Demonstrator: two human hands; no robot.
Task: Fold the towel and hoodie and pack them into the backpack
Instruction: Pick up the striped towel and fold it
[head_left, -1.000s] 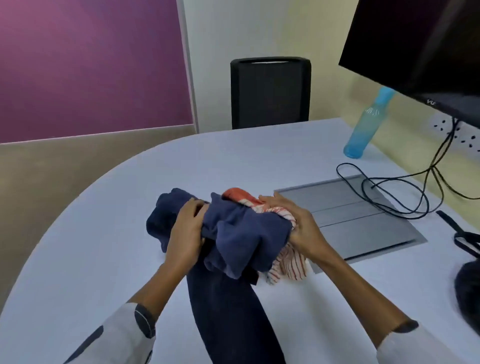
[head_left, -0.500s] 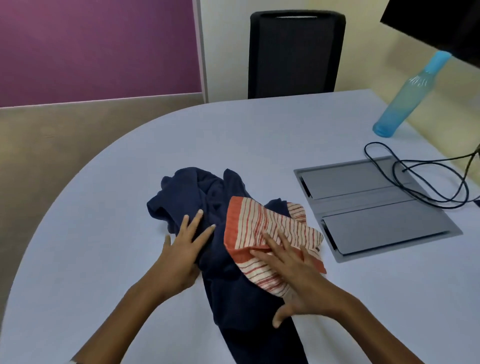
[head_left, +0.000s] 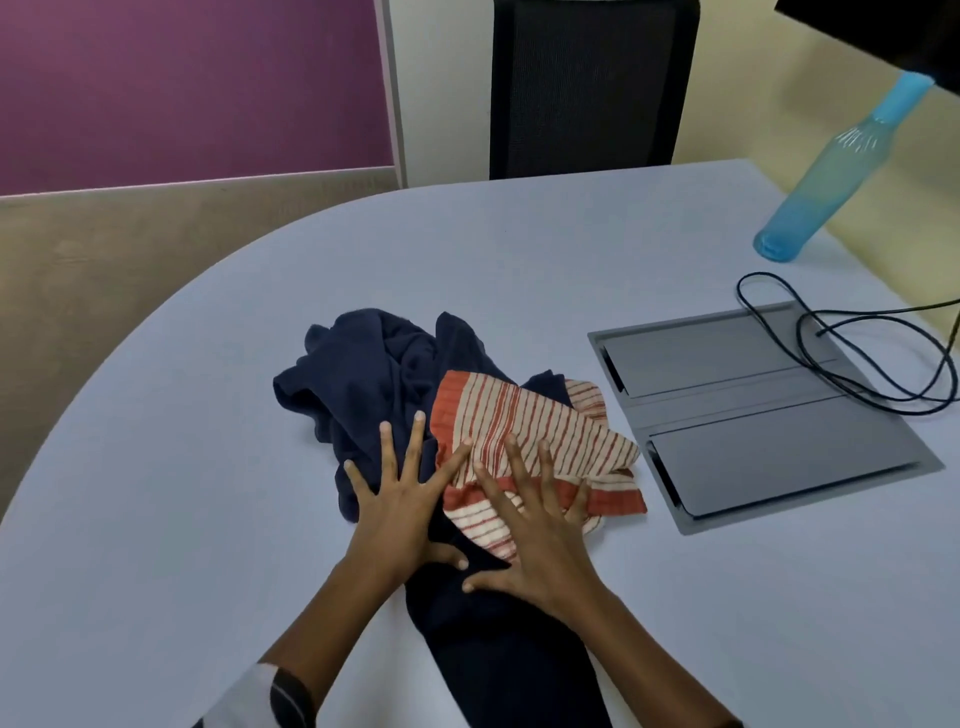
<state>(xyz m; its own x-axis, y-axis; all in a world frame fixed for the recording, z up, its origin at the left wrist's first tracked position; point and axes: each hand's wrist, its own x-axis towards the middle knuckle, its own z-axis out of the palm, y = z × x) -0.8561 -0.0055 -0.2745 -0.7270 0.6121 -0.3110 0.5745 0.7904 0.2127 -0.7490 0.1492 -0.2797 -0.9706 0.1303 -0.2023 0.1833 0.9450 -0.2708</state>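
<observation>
Hoodie (head_left: 374, 384): navy, soft knit, crumpled in a heap on the table (head_left: 156, 519), 1 part trailing toward the near edge.
Towel (head_left: 540, 431): cream with red-orange stripes and border, woven, rumpled, lying on the hoodie's right side.
Left hand (head_left: 400, 499): flat, fingers spread wide, pressing the hoodie.
Right hand (head_left: 535, 535): flat, fingers splayed, pressing towel and hoodie.
Table: pale grey, smooth, rounded edge.

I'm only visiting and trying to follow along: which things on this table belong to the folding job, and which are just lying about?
Part of the job:
- navy hoodie, crumpled
- striped towel, lying on it
- left hand and right hand, both flat on the pile

Just lying about:
- blue bottle
- black cable
- grey cable hatch in the table
- black chair

No backpack is in view.
</observation>
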